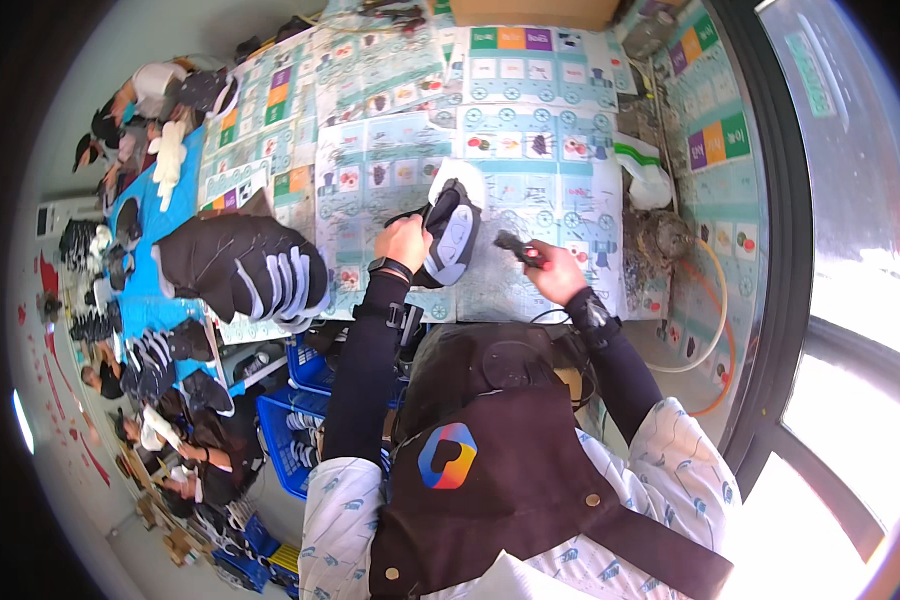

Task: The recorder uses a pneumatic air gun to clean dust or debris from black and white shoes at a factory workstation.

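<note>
My left hand [403, 243] is closed on the edge of a black and light-grey cap [457, 235], held just over the table's near half. A white rounded part [467, 178] shows at the cap's far end. To the right of the cap, my right hand [556, 274] grips a small black hand tool [511, 243] with a touch of red by the fingers. The tool's dark end points toward the cap and is apart from it; its exact kind is too small to tell.
Printed sheets [390, 150] cover the table. Nested dark caps with pale stripes [245, 270] stand at the left edge, blue crates [285, 440] below. On the right are a white bottle with a green band [645, 175] and a curved hose [722, 300]. Several people work at far left.
</note>
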The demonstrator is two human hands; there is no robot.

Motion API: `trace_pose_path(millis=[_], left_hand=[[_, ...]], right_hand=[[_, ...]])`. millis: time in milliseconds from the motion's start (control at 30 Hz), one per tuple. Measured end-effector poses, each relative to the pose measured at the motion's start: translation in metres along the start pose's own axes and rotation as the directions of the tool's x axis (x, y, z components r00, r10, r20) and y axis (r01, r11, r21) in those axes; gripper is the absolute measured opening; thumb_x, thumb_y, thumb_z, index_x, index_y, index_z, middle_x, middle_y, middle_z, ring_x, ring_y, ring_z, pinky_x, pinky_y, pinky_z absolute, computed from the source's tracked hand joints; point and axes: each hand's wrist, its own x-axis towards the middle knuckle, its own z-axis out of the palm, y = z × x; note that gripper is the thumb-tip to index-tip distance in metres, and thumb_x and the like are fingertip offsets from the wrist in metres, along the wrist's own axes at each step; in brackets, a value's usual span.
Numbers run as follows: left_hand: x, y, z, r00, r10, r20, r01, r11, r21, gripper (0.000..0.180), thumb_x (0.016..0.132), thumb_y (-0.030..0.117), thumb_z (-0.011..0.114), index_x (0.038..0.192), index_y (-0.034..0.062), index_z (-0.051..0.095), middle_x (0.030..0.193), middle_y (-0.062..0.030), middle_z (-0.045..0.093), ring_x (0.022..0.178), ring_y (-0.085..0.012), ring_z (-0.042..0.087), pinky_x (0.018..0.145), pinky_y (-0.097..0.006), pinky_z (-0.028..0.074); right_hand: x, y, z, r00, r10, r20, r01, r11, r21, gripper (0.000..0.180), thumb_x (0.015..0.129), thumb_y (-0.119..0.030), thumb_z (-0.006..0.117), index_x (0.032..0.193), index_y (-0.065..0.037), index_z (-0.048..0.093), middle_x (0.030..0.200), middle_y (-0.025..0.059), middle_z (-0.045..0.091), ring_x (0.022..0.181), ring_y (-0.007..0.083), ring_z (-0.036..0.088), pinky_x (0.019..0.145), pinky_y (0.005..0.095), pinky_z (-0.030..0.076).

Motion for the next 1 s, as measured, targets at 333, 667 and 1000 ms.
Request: trace_pose_path(millis=[333,667,1000], left_hand=[[0.028,0.023,-0.008,0.995,-0.084,0.054,0.086,0.996,-0.037,0.043,0.093,0.044,0.064,0.111,0.0061,0.056,0.090,-0.0227,0.071,0.090,-0.0450,0.068,0.076,-0.054,0.054],[0.039,0.032,-0.023,0.984,-0.090,0.156,0.114,0.982,-0.153,0.056,0.094,0.057,0.058,0.127,0.0120,0.065,0.107,-0.0262,0.071,0.105,-0.0438,0.066,0.091,-0.050,0.052],[0.094,0.025,-0.007,0.998,-0.007,0.070,0.024,0.968,-0.251,0.067,0.094,0.057,0.059,0.130,0.0002,0.060,0.129,-0.0263,0.062,0.121,-0.0411,0.059,0.104,-0.045,0.046]], right_hand=[[0.025,0.005,0.047,0.997,0.029,-0.067,-0.034,0.997,-0.063,0.020,0.082,-0.017,0.056,0.095,-0.007,0.066,0.081,0.0257,0.067,0.083,0.0481,0.065,0.077,0.0569,0.051],[0.021,0.007,0.042,0.997,-0.077,-0.010,0.076,0.993,-0.089,0.019,0.085,-0.016,0.054,0.093,-0.006,0.067,0.080,0.0262,0.066,0.080,0.0478,0.065,0.074,0.0564,0.051],[0.012,0.010,0.032,0.990,-0.115,0.075,0.121,0.990,-0.073,0.017,0.081,-0.014,0.056,0.091,-0.005,0.067,0.080,0.0258,0.065,0.080,0.0477,0.064,0.072,0.0553,0.051]])
